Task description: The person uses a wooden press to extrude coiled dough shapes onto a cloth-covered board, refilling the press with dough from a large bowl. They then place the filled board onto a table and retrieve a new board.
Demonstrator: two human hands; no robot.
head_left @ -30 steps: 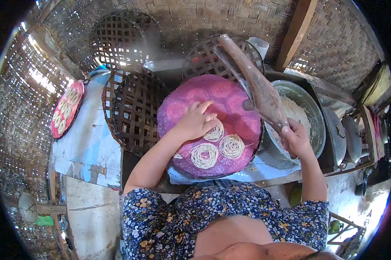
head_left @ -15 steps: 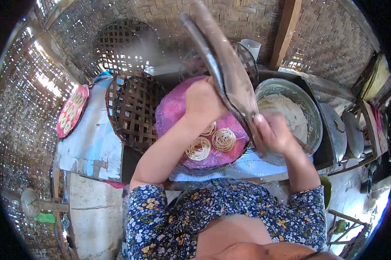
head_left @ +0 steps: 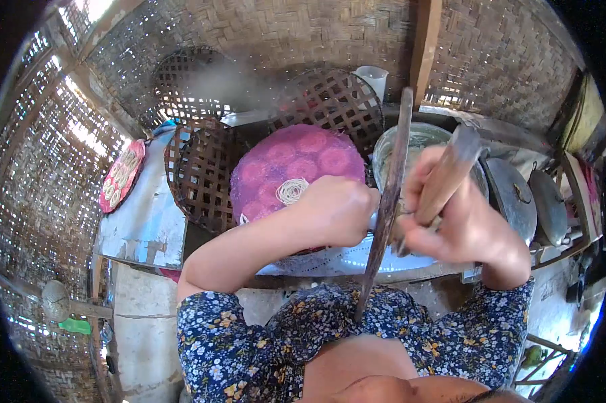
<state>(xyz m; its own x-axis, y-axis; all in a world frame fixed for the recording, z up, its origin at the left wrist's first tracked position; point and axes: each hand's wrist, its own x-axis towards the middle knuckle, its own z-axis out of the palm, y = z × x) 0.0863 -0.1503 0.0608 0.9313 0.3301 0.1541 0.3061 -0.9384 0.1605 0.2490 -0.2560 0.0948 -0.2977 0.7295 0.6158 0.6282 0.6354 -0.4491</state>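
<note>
My left hand (head_left: pixel 340 209) is closed at a long dark wooden bar (head_left: pixel 389 185), which stands nearly upright in the view; its fingertips are hidden. My right hand (head_left: pixel 467 225) is wrapped round a thicker, lighter wooden bar (head_left: pixel 444 180), to the right of the dark one. A gap separates the two bars at the top, and whether they join lower down is hidden. Below my left hand lies a round tray covered in pink mesh cloth (head_left: pixel 269 161), with a coil of pale noodle strands (head_left: pixel 292 191) on it. Behind my right hand stands a metal basin (head_left: pixel 385 151), partly covered.
Dark woven baskets lean at the left (head_left: pixel 205 178) and back (head_left: pixel 326 104). A white plastic cup (head_left: pixel 372 80) stands behind. Metal lids (head_left: pixel 509 195) are at the right. A second pink tray with coils (head_left: pixel 123 176) rests far left. Woven bamboo walls surround the workbench.
The two wooden bars were close together and slanting up left; now they are apart and more upright. My left hand moved down and right, my right hand slightly right, uncovering more pink cloth.
</note>
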